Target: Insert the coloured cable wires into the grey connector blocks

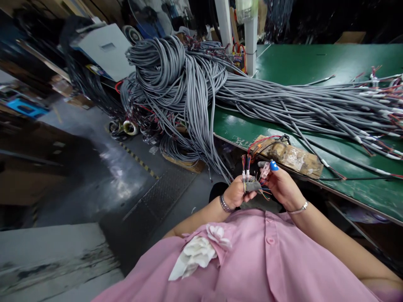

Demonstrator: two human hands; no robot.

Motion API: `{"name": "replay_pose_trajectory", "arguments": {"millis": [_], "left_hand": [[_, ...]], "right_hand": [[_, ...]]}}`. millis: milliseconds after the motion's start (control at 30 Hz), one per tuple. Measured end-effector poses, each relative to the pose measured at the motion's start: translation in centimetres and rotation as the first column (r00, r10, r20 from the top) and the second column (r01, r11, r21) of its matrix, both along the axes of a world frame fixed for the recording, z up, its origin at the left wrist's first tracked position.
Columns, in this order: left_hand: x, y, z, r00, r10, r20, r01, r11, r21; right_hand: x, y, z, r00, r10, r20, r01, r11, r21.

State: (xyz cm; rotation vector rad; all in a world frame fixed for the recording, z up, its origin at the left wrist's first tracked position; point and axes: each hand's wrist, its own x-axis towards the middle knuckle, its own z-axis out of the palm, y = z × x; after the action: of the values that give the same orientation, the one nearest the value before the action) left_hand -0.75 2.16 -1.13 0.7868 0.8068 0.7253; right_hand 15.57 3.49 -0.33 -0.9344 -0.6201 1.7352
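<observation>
My left hand (236, 191) is closed round the stripped end of a grey cable (252, 185), whose thin coloured wires (246, 164) stick up above my fingers. My right hand (282, 185) pinches some of those wires beside it, and a blue fingertip cover (273, 165) sits on one raised finger. Both hands hover just in front of the green table's near edge (239, 144). A taped, worn wooden block (288, 156) with red wires on it lies on the table right behind my hands.
A big heap of grey cables (179, 84) spills from the green table (315, 63) down to the floor at left; their stripped ends (378, 109) fan out at right. A white post (251, 37) stands on the table. Dark floor with a hazard stripe (138, 159) lies left.
</observation>
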Motion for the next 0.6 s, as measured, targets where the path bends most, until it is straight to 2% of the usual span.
{"name": "replay_pose_trajectory", "arguments": {"millis": [233,467,600], "left_hand": [[0.2,-0.1,-0.3,1.000,-0.009,-0.025,0.009,1.000,-0.008],[-0.1,-0.9,1.0,0.997,-0.003,-0.076,0.005,0.999,0.032],[-0.1,-2.1,1.9,0.988,0.034,-0.148,-0.021,0.996,0.091]], "right_hand": [[0.0,-0.1,-0.3,0.997,-0.017,-0.069,0.017,1.000,0.003],[0.9,-0.1,-0.3,0.980,0.111,-0.168,-0.127,0.988,-0.091],[1.2,-0.1,-0.2,0.974,0.155,-0.165,-0.170,0.982,-0.080]]}}
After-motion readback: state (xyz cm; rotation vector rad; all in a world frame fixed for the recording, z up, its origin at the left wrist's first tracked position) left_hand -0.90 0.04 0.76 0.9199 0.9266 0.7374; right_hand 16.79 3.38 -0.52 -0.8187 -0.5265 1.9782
